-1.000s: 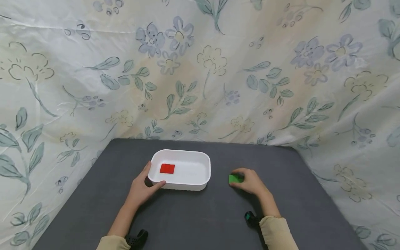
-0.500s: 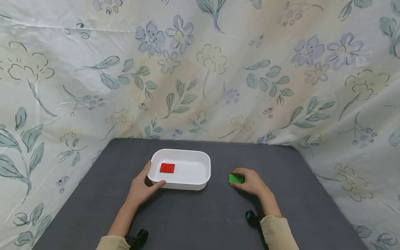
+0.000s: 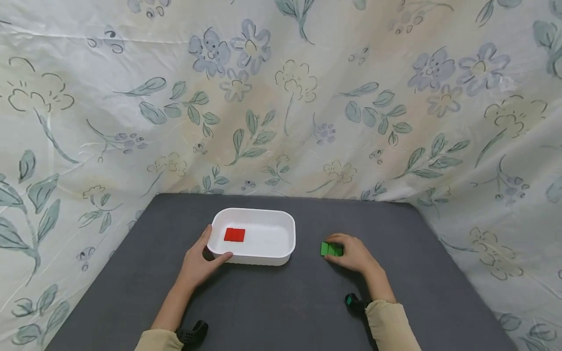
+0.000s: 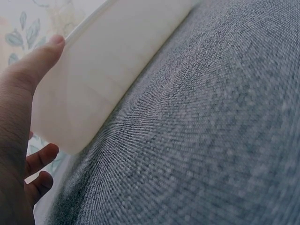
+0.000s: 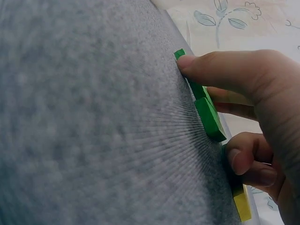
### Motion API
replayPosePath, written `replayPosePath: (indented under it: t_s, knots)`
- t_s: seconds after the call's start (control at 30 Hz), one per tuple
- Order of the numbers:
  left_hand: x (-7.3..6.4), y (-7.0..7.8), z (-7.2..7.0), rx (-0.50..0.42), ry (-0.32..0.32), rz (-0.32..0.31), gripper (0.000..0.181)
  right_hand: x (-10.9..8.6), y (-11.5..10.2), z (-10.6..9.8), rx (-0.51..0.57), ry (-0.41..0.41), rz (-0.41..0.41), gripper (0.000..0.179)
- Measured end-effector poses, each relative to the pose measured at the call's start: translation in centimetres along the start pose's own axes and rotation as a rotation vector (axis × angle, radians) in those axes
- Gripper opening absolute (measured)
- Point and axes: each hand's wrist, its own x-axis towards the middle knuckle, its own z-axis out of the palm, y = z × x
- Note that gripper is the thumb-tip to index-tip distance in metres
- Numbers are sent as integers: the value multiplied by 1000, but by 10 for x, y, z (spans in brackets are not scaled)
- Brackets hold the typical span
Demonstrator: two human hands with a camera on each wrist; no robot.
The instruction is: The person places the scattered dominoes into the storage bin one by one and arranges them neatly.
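My left hand (image 3: pixel 196 263) holds the left end of a white plastic tray (image 3: pixel 268 261), thumb at the front wall and fingers at the left side. In the left wrist view, the thumb lies by the tray's rim while two curled fingers show below its corner. Inside the tray, toward the left, lie flat red blocks (image 3: pixel 234 235) set side by side. Right of the tray, my right hand (image 3: pixel 354 254) pinches small green blocks (image 3: pixel 324 249) on the table. The right wrist view has the thumb against one green block, with another green block (image 5: pixel 209 121) nearer.
A yellow block (image 5: pixel 242 207) sits below the right hand's curled fingers in the right wrist view. The table wears a dark grey cloth (image 3: pixel 281 307). Behind it hangs a floral curtain (image 3: pixel 281 112). Black wrist straps (image 3: pixel 193 334) are on both arms.
Between the right hand's fingers, more green now shows, with lines between separate blocks where a dark gap was visible earlier. The left hand and the tray stay put.
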Motion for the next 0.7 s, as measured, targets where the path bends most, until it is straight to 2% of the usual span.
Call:
replayPosePath:
  t_s: [0.7]
  knots:
    - [4, -1, -3, 6, -13, -1, 114, 2, -4, 0, 32, 37, -18, 44]
